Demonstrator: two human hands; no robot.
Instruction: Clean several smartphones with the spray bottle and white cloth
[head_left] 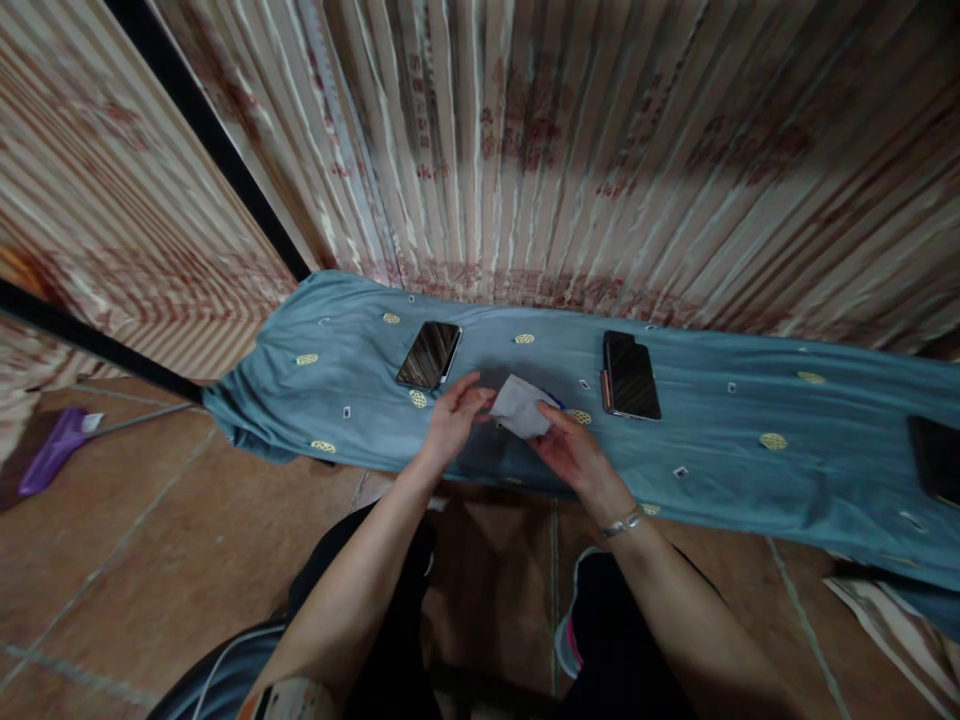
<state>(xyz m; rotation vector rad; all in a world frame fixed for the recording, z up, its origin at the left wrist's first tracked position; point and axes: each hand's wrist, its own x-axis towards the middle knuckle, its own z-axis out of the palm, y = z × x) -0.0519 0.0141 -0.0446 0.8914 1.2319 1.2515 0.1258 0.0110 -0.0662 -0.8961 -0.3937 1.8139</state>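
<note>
My right hand grips a pale grey, flat square piece, either folded cloth or paper, by its right side, thumb on top. A bit of something blue shows behind its upper right edge; the rest is hidden. At the left edge of the square is my left hand, its fingers spread and pointing towards it; whether a fingertip touches cannot be made out. A dark phone lies on the blue cloth beyond my left hand. Right of my right hand lies another dark phone with a brownish edge piece beside it.
The blue patterned cloth covers a long, low bench or table. A black device lies at its right end. Striped curtains hang behind. Dark poles rise at the left, and a purple broom head rests on the tiled floor.
</note>
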